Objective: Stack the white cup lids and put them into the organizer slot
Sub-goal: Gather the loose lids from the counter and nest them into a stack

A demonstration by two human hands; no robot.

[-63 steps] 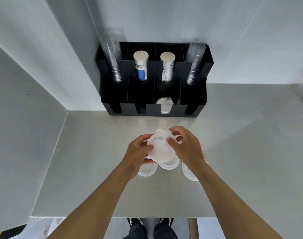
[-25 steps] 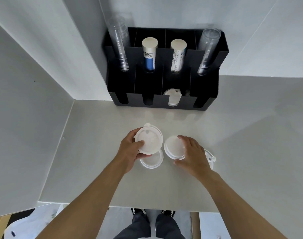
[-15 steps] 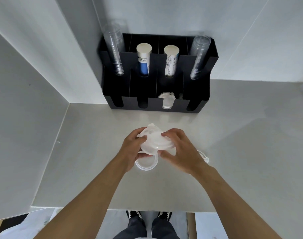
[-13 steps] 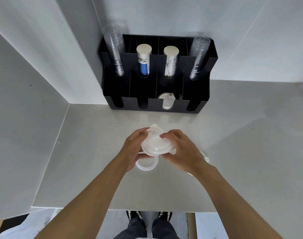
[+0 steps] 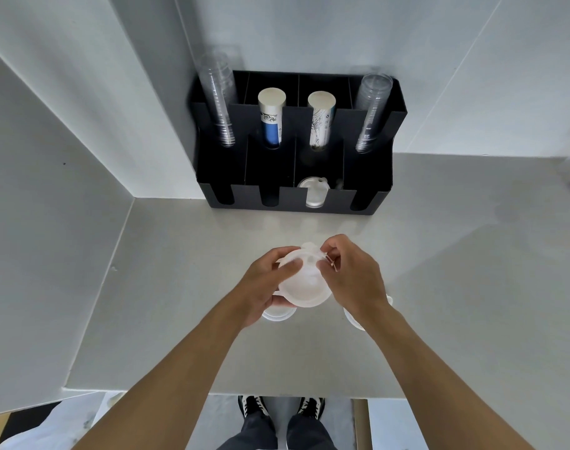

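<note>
Left wall panel [image 5: 49, 222] meets the table [image 5: 166, 319] along a slanted seam and closes that side. Left hand [image 5: 260, 292] cups the stack of white lids [image 5: 304, 282] from below and beside, its fingers [image 5: 290, 264] wrapped onto the rim and thumb on top; the stack is held above the table, just in front of the person. A loose lid [image 5: 278, 314] lies on the table partly under this hand. Right hand [image 5: 351, 280] pinches the far rim of the stack, fingers curled shut on the edge near the sip tab. Another loose lid [image 5: 353, 319] shows past the right wrist, mostly hidden.

At the back, the black organizer [image 5: 296, 196] stands against the wall; its third front slot from the left already holds lids [image 5: 314, 193], while the other front slots look dark and apparently vacant. Clear cup stacks and two paper cup stacks fill the rear compartments.

Risks — the lids may seat crooked if the tabs are not aligned, and a skewed stack could catch on the slot's notched front wall. A hasty reach for either loose lid could tilt the held stack.

Room — the table between hands and organizer is bare, and the right side lies open well past the organizer.
</note>
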